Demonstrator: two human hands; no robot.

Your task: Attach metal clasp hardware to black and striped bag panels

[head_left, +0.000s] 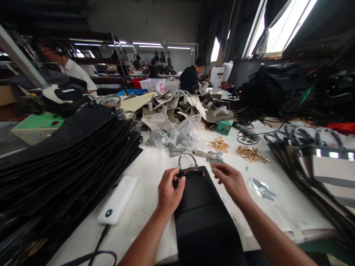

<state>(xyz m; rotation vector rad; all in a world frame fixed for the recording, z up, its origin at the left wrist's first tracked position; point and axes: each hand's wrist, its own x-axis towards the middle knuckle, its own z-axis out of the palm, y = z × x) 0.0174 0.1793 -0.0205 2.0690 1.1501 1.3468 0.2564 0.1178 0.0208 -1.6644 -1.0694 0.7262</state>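
A long black panel [205,218] lies on the white table, with a wrapped ring handle [188,154] and small gold-coloured fittings at its far end. My left hand [170,188] grips the panel's upper left edge beside the handle, thumb on top. Just right of the panel's far end, my right hand [229,179] is raised with thumb and forefinger pinched together; whatever is between the fingertips is too small to name. Beyond it lie a tool with a pale handle [202,153] and piles of gold fittings [251,153].
Black panels [69,159] are stacked at left, near a white power bank [118,199]. Plastic bags [183,136], a green box [224,127] and metal plates [262,189] lie on the table. More handled pieces [330,166] stand at right. Other people sit beyond.
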